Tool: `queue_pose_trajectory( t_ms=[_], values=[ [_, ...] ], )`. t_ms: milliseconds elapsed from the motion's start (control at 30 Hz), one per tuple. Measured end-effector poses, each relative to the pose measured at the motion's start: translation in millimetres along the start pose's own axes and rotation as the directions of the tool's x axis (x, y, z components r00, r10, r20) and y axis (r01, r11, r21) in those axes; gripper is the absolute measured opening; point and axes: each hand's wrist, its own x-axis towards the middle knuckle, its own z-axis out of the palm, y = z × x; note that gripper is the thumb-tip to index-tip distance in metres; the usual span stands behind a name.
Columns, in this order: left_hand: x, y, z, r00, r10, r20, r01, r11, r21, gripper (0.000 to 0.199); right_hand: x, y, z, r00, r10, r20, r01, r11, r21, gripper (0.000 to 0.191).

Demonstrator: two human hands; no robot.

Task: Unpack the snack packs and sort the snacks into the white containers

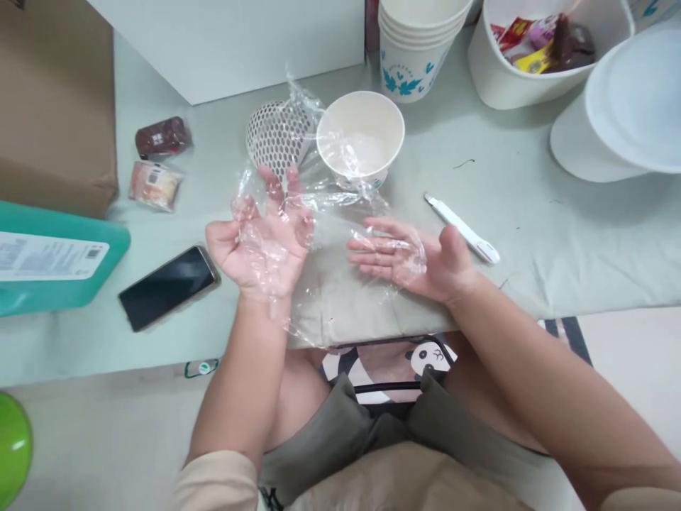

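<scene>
I saw the crinkly clear plastic (333,213) run sideways through the middle of the frame, touching the left hand (274,245) and right hand (418,261), which were apart, fingers loose.

We see that the left hand (269,252) hides part of the white mesh (266,135); the left edge cuts the cardboard box (53,106).

Clear plastic film (330,216): thin, colorless, see-through, crinkled, glare streaks all over. Slack, spread between left hand (269,245) and right hand (409,259), lapping both palms. Far end bunched up past the left fingertips; near edge trails low between the wrists (bag or flat sheet, can't tell).
</scene>
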Motion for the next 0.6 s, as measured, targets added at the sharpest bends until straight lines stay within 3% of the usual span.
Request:
queue_pose_trajectory(
  t_ms=[100, 167, 333, 467, 600],
  values=[
    [2.1, 4.5, -4.7, 0.998, 0.055, -0.037, -0.054, 0.998, 0.033, 0.013, 5.5, 12.9, 0.4, 0.993, 0.033, 0.117, -0.035, 0.999, 0.019, 0.084],
    [2.0, 7.7, -9.7, 0.995, 0.089, -0.055, -0.084, 0.994, 0.076, 0.014, 10.7, 18.9, 3.9, 0.991, 0.073, 0.112, -0.074, 0.997, 0.005, 0.078],
    [-0.7, 17.3, -22.6, 0.991, 0.066, -0.112, -0.027, 0.947, 0.319, 0.013, 21.1, 20.7, 17.5, 0.990, 0.064, -0.122, -0.068, 0.997, -0.026, 0.035],
    [-0.3, 27.6, -33.1, 0.981, 0.022, -0.194, 0.067, 0.897, 0.436, 0.021, 20.7, 11.4, 19.1, 0.971, -0.020, -0.240, -0.004, 0.995, -0.100, 0.031],
    [1.6, 33.6, -36.3, 0.952, -0.208, -0.224, 0.304, 0.735, 0.606, 0.048, 15.5, -0.3, 14.6, 0.933, -0.052, -0.356, -0.013, 0.984, -0.176, 0.029]
  ],
)
